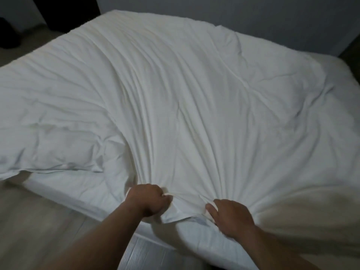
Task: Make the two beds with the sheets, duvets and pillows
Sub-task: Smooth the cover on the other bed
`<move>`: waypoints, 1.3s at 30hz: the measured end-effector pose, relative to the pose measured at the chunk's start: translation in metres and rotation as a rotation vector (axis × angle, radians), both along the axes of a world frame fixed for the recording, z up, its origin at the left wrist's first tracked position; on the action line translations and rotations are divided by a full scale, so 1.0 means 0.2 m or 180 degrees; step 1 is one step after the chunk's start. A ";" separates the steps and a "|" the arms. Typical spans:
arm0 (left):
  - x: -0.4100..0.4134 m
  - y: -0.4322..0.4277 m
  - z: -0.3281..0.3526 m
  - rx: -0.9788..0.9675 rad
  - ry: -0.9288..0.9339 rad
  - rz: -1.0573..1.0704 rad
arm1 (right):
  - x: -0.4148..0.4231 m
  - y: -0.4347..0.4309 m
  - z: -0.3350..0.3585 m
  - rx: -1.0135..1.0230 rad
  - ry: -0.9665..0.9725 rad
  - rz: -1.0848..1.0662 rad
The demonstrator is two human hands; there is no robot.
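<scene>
The white duvet (pixel 175 90) lies spread over almost the whole mattress (pixel 74 189). Its edge reaches the near side of the mattress, where both hands hold it. The left hand (pixel 149 199) is closed in a fist around a bunch of this edge. The right hand (pixel 230 216), close beside it, pinches the cloth between thumb and bent fingers, though its fingertips are partly hidden under the fabric. Long folds run from the 2 hands toward the far side of the mattress, so I judge that the grip is firm in order to pull the duvet straight and flat. At the near left corner of the mattress the duvet is bunched thick and overhangs the floor (pixel 35 221); this part probably needs spreading next. Only 1 bed is visible, and I cannot identify any loose pillow.
</scene>
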State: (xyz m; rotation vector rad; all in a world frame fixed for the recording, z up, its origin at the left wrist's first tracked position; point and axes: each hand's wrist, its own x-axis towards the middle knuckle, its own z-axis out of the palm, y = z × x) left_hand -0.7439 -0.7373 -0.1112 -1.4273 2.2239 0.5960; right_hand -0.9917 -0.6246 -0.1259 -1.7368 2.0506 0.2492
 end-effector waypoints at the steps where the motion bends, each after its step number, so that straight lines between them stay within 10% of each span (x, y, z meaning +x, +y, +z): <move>1: 0.05 0.03 0.00 0.0014 -0.0033 0.0007 | 0.05 0.05 0.00 0.0049 -0.0026 0.0013; 7: 0.30 0.32 -0.10 -0.0558 0.0870 -0.0201 | 0.12 0.17 -0.05 0.0003 -0.0292 -0.0109; 12: 0.64 0.26 -0.12 -0.1977 0.1733 0.1449 | 0.15 0.13 -0.08 -0.0188 -0.0419 -0.0196; 15: 0.78 0.11 -0.11 -0.1170 0.1752 0.2356 | 0.25 0.10 -0.08 -0.0395 -0.0546 0.0116; 20: 0.50 0.05 -0.06 0.0135 0.3480 0.2691 | 0.26 0.01 -0.07 0.0120 -0.0376 0.0801; 27: -0.14 0.26 -0.13 0.0195 0.3325 0.3873 | -0.30 0.01 0.10 -0.0286 -0.0085 0.0379; 34: -0.07 0.28 -0.16 0.0062 0.1449 0.4893 | -0.21 0.12 0.10 0.0141 -0.0565 0.0409; 39: -0.40 0.30 0.05 -0.1697 0.1502 0.2187 | -0.38 0.18 0.15 -0.0431 -0.1214 0.0123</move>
